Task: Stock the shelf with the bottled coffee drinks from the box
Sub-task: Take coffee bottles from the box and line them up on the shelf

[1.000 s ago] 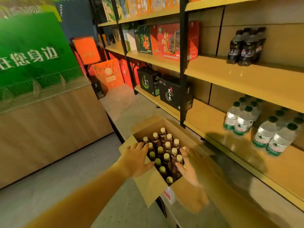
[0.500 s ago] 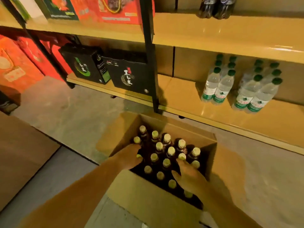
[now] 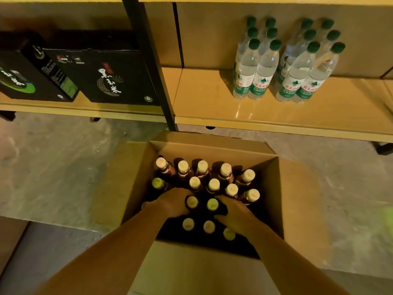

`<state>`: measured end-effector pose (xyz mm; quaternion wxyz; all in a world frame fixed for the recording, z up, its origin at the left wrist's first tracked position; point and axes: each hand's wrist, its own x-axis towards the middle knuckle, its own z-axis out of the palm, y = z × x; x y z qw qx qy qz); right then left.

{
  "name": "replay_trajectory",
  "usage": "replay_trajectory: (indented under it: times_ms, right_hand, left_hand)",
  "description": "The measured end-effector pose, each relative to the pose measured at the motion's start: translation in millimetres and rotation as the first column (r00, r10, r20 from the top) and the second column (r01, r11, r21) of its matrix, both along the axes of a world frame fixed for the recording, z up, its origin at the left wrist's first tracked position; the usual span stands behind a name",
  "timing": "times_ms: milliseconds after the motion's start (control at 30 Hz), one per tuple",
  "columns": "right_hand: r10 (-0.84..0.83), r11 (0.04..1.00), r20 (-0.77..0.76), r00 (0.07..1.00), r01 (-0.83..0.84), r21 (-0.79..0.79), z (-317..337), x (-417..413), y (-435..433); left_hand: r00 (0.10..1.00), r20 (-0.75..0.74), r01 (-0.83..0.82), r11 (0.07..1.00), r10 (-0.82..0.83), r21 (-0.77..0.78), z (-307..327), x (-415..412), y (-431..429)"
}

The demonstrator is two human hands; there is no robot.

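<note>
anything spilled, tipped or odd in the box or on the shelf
Nothing stands out. The coffee bottles stand upright and capped in the box; the water bottles stand upright on the shelf. A few caps look greener, perhaps lighting.

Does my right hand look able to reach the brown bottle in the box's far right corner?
Likely yes: the right hand is inside the open cardboard box; the cream-capped brown bottle stands uncovered ahead.

Left of the water bottles (image 3: 287, 67) the shelf (image 3: 204, 99) lies bare up to a black post (image 3: 148, 60).
</note>
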<state>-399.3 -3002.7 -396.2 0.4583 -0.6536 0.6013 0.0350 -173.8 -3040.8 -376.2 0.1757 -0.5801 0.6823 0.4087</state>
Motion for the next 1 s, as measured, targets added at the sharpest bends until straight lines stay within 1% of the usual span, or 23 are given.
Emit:
replay_trajectory:
  times_ms: [133, 233, 300, 433, 500, 600, 633, 700, 800, 900, 1000]
  right_hand:
    - [-0.016, 1.000, 0.014, 1.000, 0.016, -0.009, -16, 6, -6]
    - [-0.020, 1.000, 0.019, 1.000, 0.020, -0.018, -25, 11, -11]
    - [-0.024, 1.000, 0.039, 0.999, 0.025, -0.019, -27, 11, -11]
    - [-0.070, 0.997, 0.165, 0.984, 0.075, -0.023, -13, 1, -7]
    - [-0.144, 0.987, 0.254, 0.956, 0.156, -0.027, 3, -5, -2]
    - [-0.271, 0.957, 0.377, 0.886, 0.289, 0.012, 36, -12, 3]
    - [-0.296, 0.948, 0.415, 0.860, 0.316, 0.021, 47, -14, 4]
    - [-0.334, 0.932, 0.487, 0.807, 0.362, 0.040, 71, -18, 4]
    - [-0.357, 0.915, 0.570, 0.740, 0.400, 0.054, 108, -27, 4]
    - [-0.369, 0.901, 0.610, 0.701, 0.432, 0.048, 145, -42, 1]
    - [-0.366, 0.878, 0.643, 0.673, 0.478, 0.000, 184, -66, -3]
  left_hand:
    - [0.999, -0.035, -0.009, 1.000, 0.010, 0.023, -10, 4, -10]
    - [0.996, -0.050, 0.071, 0.997, -0.070, 0.024, -9, 5, -19]
    - [0.990, -0.093, 0.107, 0.994, -0.106, 0.000, -7, 6, -19]
    - [0.968, -0.248, 0.028, 0.998, -0.042, -0.057, 1, 8, -8]
    - [0.946, -0.326, -0.029, 0.994, -0.006, -0.103, 10, 7, -5]
    - [0.900, -0.430, -0.139, 0.983, 0.076, -0.118, 31, 6, -2]
    - [0.875, -0.473, -0.181, 0.975, 0.102, -0.125, 39, 6, 1]
    - [0.798, -0.579, -0.283, 0.952, 0.166, -0.118, 54, 4, 3]
    - [0.653, -0.704, -0.408, 0.913, 0.279, -0.016, 83, -6, -3]
    - [0.542, -0.766, -0.461, 0.884, 0.344, 0.071, 120, -25, -16]
    - [0.458, -0.809, -0.502, 0.858, 0.370, 0.108, 161, -56, -24]
